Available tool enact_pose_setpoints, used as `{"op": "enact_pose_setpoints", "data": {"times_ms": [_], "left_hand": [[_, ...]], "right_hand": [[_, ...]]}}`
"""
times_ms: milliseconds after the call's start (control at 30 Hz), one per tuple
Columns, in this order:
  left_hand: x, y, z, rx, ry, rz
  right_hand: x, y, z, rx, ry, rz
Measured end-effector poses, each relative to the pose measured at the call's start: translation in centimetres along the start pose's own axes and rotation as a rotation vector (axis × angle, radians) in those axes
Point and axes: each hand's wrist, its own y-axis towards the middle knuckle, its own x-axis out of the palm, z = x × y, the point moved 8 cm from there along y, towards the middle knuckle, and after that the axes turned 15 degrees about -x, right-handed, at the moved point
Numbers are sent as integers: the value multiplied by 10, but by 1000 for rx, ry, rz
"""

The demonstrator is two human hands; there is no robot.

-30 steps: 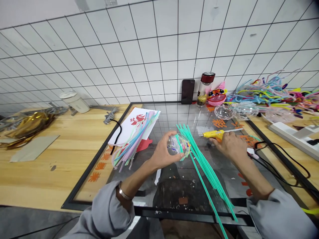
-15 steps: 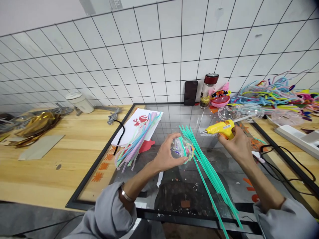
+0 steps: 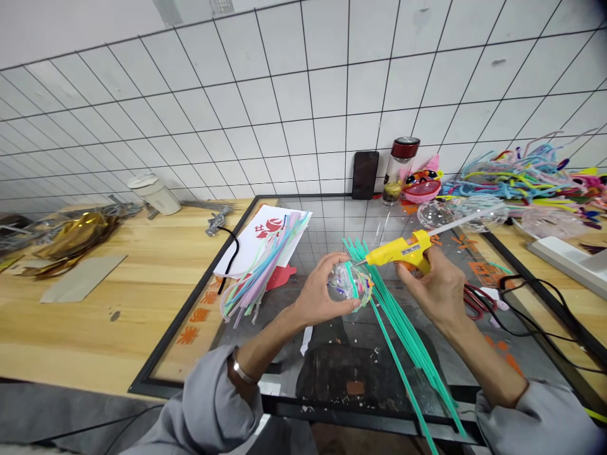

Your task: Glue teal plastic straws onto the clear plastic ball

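Note:
Fingers and thumb of my left hand (image 3: 323,292) wrap round a clear plastic ball (image 3: 342,282) with a green strip across it and colourful bits inside or behind. My right hand (image 3: 439,287) grips a yellow hot glue gun (image 3: 401,252), a long whitish glue stick (image 3: 467,218) jutting from its back. The gun's nozzle points left and reaches the ball's upper right edge; whether it touches I cannot tell. Under and beside the ball lies a bundle of green pipe cleaners (image 3: 403,328) on the glass.
Pastel pipe cleaners (image 3: 265,272) lie over white paper (image 3: 237,256) on the left. Behind stand a phone (image 3: 365,175) and a glass bottle (image 3: 397,170). At right are red-handled scissors (image 3: 477,302), a black cord (image 3: 535,328), clear plastic shells (image 3: 434,215) and a pipe-cleaner heap (image 3: 516,174).
My right hand has brought the glue gun left and slightly down, its nozzle now at the ball. Red scissor handles have come into view behind it. The left hand holds almost still.

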Motion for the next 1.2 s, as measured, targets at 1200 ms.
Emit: {"op": "enact_pose_setpoints", "data": {"times_ms": [1200], "left_hand": [[0,0,1,17,-2,-8]], "right_hand": [[4,-2,-9,80,115,-97]]}}
